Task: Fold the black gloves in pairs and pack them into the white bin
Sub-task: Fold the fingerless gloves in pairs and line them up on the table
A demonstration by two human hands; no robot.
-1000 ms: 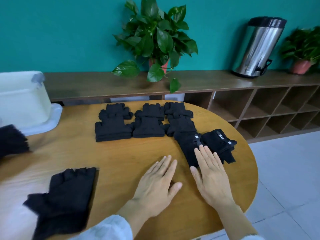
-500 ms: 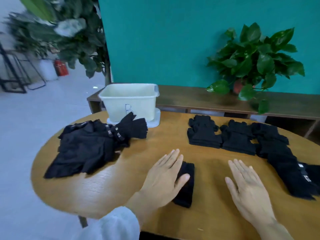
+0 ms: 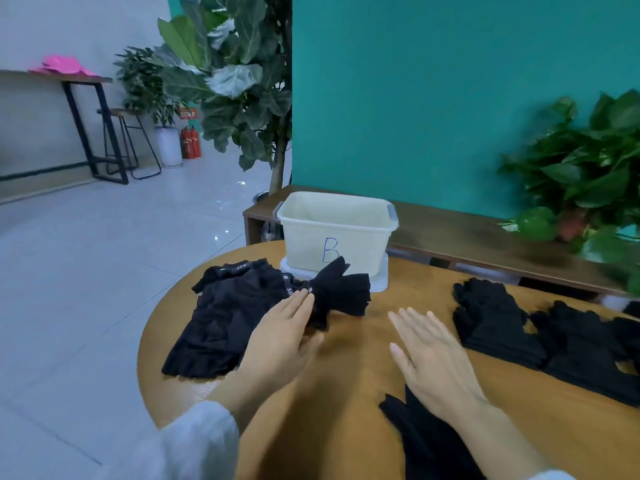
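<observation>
1. Now the left hand (image 3: 280, 336) lies flat with straight fingers on the loose heap of unfolded black knit gloves (image 3: 242, 317) at the left side of the round wooden table (image 3: 346, 427); its fingertips reach the bunched glove (image 3: 341, 292) at the heap's far end, and it grips nothing.
2. Over to the right hand (image 3: 433, 358): palm down, fingers spread and straight, above bare wood in the middle of the table, holding nothing. Whether it touches the surface, I cannot tell.
3. Under the right wrist and forearm lies a single black glove (image 3: 426, 441), close to the near edge.
4. Off to the right sit the folded black glove pairs (image 3: 540, 334), side by side in a row, running out of view.
5. At the far edge stands the white plastic bin marked with a blue "B" (image 3: 334, 230), on a white lid, just behind the bunched glove, which overlaps its front.
6. Behind it runs a low wooden shelf (image 3: 467, 233) against a teal wall (image 3: 433, 91), with a leafy green potted plant (image 3: 581, 174) at the right.
</observation>
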